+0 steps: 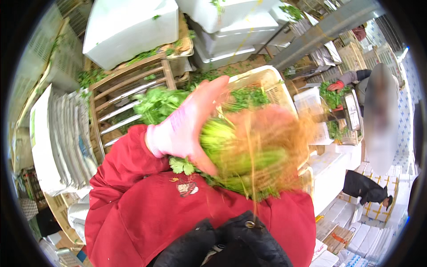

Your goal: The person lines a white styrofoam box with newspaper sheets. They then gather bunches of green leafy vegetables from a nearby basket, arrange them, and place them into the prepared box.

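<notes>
Close to my chest, a bundle of cilantro [220, 140] with pale green stems lies sideways, its brownish roots [283, 133] fanned out to the right and blurred. My left hand [190, 123], in a pink and white glove, spans the stems with its thumb and fingers. Leafy tops stick out behind the glove. My right hand cannot be made out; the roots and stems cover the area in front of the right sleeve. Behind the bundle stands a cream plastic crate [277, 83] with more green herbs [248, 98] in it.
A slatted metal rack [133, 80] stands beyond my left arm, with stacked papers [71, 137] at the left. White foam boxes [133, 30] line the back. At the right, a co-worker's gloved hand [336, 86] touches herbs; another person [365, 188] bends near boxes.
</notes>
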